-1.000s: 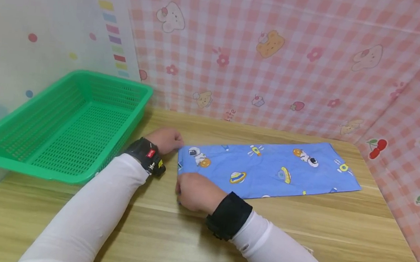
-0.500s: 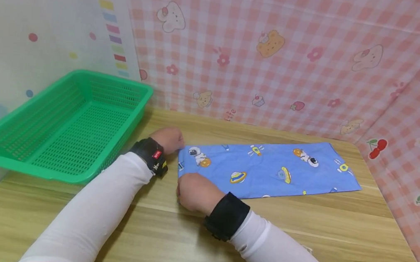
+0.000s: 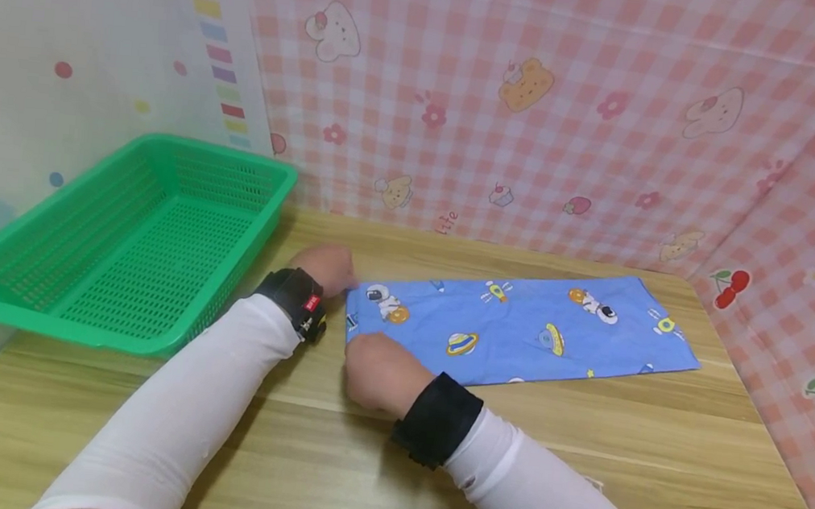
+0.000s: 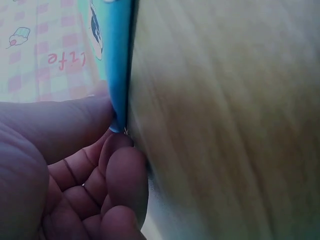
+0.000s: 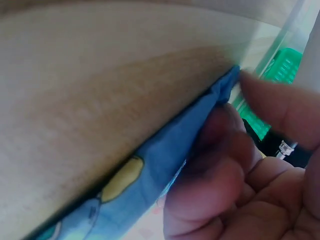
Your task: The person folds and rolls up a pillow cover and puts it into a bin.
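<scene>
A blue cloth (image 3: pixel 511 320) printed with astronauts, rockets and planets lies folded into a long flat strip on the wooden table. My left hand (image 3: pixel 325 268) is at its far left corner; in the left wrist view the thumb and curled fingers pinch the cloth's corner (image 4: pixel 118 90). At the near left corner, my right hand (image 3: pixel 384 374) covers part of the strip's lower edge. The right wrist view has the cloth's tip (image 5: pixel 220 92) caught between thumb and fingers. The rest of the strip lies flat toward the right.
A green plastic basket (image 3: pixel 226 334) with slotted sides stands at the left, close beside my left forearm. Pink checked fabric (image 3: pixel 461 146) covers the wall behind the wooden table (image 3: pixel 302 455), and similar fabric hangs at the right.
My left wrist has shifted slightly to the right and turned a little. The right hand has stayed nearly in place, and the cloth looks almost unchanged.
</scene>
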### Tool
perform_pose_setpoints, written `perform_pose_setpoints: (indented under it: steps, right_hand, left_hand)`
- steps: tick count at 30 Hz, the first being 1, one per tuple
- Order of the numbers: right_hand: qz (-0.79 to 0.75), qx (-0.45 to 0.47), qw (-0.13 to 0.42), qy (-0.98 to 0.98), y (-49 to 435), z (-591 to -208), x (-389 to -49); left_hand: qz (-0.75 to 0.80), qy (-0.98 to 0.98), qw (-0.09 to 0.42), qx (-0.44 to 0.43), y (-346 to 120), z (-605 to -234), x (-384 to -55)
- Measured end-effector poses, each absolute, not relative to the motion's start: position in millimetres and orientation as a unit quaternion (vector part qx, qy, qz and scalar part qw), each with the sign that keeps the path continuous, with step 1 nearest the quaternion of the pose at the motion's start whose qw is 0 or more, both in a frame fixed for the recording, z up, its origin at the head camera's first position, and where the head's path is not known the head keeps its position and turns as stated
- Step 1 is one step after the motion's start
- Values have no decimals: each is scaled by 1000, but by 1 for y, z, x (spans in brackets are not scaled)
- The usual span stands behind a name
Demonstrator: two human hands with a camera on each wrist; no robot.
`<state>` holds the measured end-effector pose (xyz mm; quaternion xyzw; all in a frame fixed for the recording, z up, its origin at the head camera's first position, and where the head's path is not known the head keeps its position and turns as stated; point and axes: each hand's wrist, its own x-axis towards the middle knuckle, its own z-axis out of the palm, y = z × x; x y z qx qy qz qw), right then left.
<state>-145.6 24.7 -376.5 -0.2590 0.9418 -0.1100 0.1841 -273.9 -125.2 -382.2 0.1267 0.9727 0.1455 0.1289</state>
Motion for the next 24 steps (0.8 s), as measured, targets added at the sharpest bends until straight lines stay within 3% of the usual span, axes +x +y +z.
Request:
perform_pose_setpoints:
  steps: [15,24]
  right_hand:
    - [-116,-207,182,954,23,-376,-143]
    - [-118,-204,197,952,22,-376,-142]
  left_hand:
    - [124,970,138,155,-120,-382,-274]
    - [246,938,178,167,-129,-387,-281]
